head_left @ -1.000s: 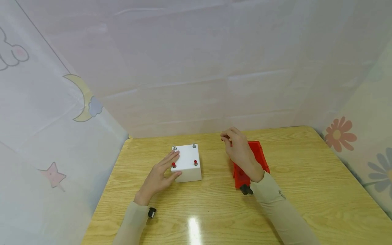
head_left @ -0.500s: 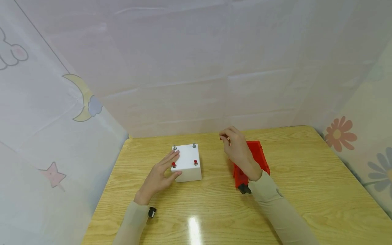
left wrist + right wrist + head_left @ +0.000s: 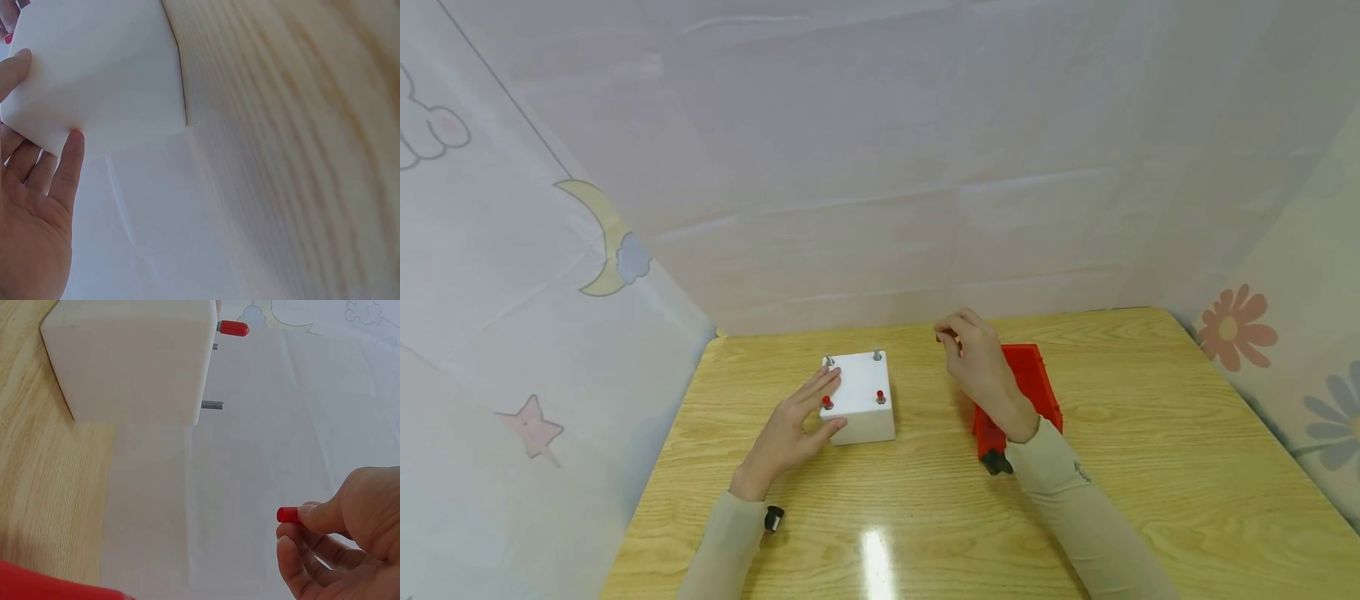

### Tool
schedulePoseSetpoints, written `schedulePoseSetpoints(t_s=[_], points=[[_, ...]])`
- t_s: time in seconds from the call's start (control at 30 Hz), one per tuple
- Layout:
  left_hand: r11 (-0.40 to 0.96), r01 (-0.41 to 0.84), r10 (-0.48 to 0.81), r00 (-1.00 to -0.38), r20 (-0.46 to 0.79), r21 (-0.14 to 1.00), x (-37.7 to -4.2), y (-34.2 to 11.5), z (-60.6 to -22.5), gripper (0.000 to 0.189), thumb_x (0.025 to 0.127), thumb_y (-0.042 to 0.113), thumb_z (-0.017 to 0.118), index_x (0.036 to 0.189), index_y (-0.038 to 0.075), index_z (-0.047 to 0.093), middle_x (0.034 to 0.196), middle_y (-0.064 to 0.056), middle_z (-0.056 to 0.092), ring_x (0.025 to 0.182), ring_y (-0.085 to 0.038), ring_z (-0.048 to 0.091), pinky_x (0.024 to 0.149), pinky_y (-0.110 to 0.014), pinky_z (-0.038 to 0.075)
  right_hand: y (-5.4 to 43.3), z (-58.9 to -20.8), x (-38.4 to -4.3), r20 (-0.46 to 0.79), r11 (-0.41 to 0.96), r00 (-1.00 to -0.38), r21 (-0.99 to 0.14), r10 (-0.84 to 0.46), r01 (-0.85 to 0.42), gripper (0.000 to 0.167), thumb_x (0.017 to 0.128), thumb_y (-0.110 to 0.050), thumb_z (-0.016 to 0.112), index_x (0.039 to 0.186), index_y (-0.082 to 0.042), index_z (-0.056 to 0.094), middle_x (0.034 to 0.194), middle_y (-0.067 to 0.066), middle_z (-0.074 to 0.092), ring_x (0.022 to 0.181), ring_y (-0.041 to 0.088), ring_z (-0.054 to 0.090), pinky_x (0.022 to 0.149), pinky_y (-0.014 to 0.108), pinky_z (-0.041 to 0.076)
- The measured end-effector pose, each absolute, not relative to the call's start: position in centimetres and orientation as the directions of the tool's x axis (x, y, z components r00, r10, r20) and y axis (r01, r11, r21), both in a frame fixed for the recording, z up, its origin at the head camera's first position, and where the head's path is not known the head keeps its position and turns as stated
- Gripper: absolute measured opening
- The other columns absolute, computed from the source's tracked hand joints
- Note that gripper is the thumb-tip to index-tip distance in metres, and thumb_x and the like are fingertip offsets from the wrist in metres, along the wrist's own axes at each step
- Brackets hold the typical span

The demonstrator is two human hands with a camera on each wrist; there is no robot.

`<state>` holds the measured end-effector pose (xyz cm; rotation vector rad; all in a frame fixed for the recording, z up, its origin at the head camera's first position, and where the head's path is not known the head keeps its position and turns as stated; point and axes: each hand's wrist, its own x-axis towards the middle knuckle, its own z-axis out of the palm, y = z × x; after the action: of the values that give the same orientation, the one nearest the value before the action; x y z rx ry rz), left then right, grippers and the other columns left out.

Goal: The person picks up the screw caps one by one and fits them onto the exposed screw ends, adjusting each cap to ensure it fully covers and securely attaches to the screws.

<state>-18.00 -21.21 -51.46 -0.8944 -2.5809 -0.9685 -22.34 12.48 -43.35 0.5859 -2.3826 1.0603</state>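
A white box (image 3: 858, 387) stands on the table with several upright threaded bolts on its top. The two near bolts wear red caps (image 3: 881, 396); the two far ones, such as the bare bolt (image 3: 877, 356), show metal thread. My left hand (image 3: 786, 433) holds the box at its left side, thumb on the front face and fingers over the top edge. My right hand (image 3: 981, 367) is raised right of the box, over the red bin's left side. Between thumb and fingertips it pinches a small red cap (image 3: 287, 514), its end facing the box.
A red bin (image 3: 1032, 379) sits on the wooden table (image 3: 1150, 433) under my right forearm, which hides part of it. Black devices sit at both wrists, the left device (image 3: 773, 518) showing plainly. A pale curtain (image 3: 880, 208) closes off the back and sides.
My right hand has shifted slightly left with the red cap pinched in it, a little more of the cap showing. The left hand and the white box stay in place.
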Motion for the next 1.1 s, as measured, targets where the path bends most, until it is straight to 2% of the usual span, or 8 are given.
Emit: schedulePoseSetpoints(t_s=[0.23,0.7,1.1], points=[[0.586,0.639,0.469,-0.769,0.434,0.499,-18.0,-21.1,-51.3,0.068,0.098,0.026,0.081,0.157,0.006,0.054,0.167,-0.005,0.047,0.159,-0.029,0.038,0.131,-0.036,0.033,12.1,-43.6,-22.4,0.563,0.598,-0.801,-0.578,-0.201,-0.556,0.006,0.099,0.006,0.07,0.103,0.003,0.075,0.103,0.015,0.069,0.086,0.026,0.068,0.073,0.037,0.064],[0.59,0.614,0.463,-0.789,0.404,0.524,-18.0,-21.1,-51.3,0.068,0.098,0.028,0.08,0.157,0.009,0.053,0.168,-0.003,0.045,0.16,-0.026,0.036,0.131,-0.036,0.032,11.2,-43.4,-22.5,0.572,0.602,-0.792,-0.563,-0.211,-0.567,0.008,0.098,0.008,0.071,0.103,0.003,0.075,0.105,0.015,0.069,0.086,0.026,0.067,0.074,0.038,0.065],[0.583,0.633,0.466,-0.774,0.428,0.509,-18.1,-21.1,-51.5,0.068,0.098,0.027,0.081,0.158,0.009,0.053,0.168,-0.003,0.046,0.16,-0.027,0.037,0.131,-0.033,0.032,10.8,-43.0,-22.3,0.542,0.586,-0.812,-0.594,-0.215,-0.552,0.01,0.098,0.009,0.07,0.106,0.005,0.074,0.109,0.018,0.069,0.091,0.03,0.07,0.083,0.043,0.068]])
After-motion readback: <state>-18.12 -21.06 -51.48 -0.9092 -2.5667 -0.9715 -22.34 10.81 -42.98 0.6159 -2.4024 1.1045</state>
